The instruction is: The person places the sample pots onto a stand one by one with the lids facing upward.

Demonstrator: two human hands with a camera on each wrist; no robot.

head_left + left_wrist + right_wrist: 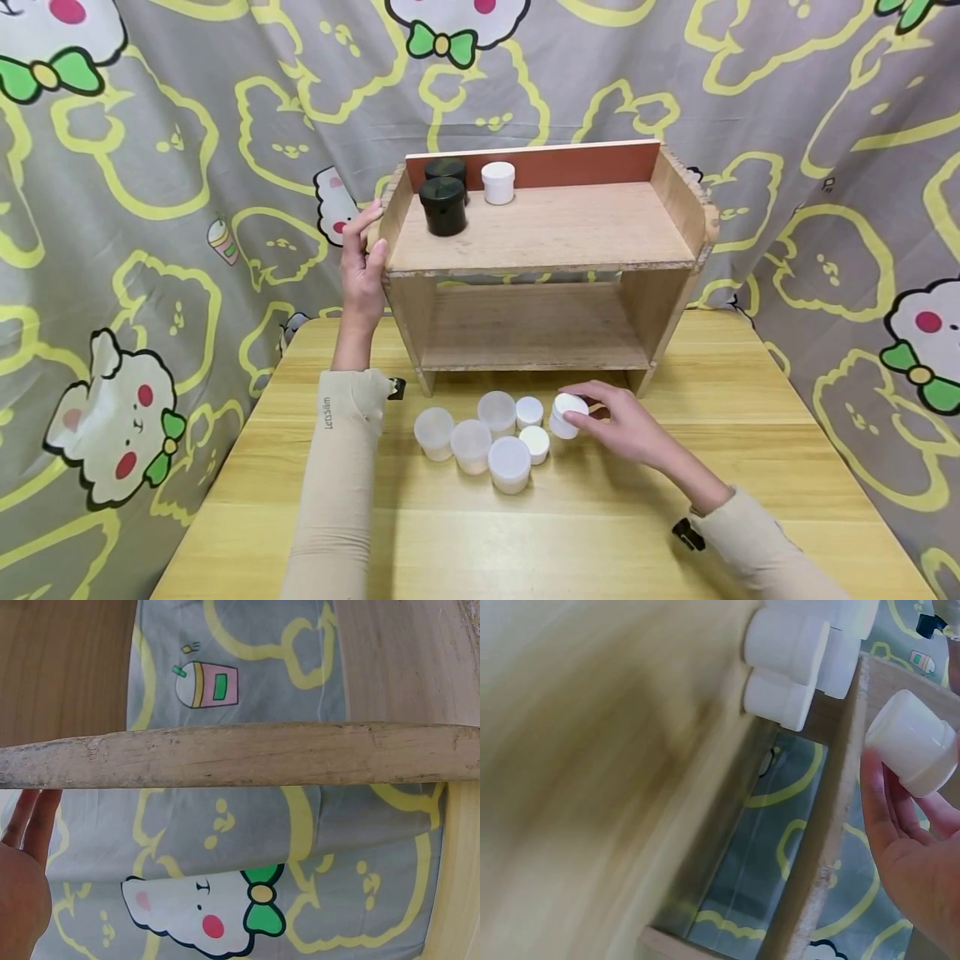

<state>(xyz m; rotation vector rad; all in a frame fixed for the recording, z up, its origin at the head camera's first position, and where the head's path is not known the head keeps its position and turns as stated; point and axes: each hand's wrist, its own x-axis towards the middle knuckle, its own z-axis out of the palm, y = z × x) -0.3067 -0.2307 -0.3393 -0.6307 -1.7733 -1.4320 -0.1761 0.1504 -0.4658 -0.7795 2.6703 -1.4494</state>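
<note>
My left hand [363, 271] holds the left side panel of a small wooden shelf [540, 225], thumb near the front edge and fingers against the outer face. In the left wrist view its fingers [39, 825] partly vanish behind that panel. Over the table, my right hand [626, 421] pinches a small white lidded jar [567, 415] between thumb and fingers; the right wrist view shows this jar [911, 742] tilted. Just left of it stand two small white jars [535, 444] and several larger translucent lidded tubs [471, 442], grouped close together on the table.
Two black jars [444, 207] stand at the left of the upper board, with a white jar [498, 182] beside them. The lower board [536, 325] lies beneath. A patterned curtain [285, 125] surrounds the wooden table [450, 550] at the back and sides.
</note>
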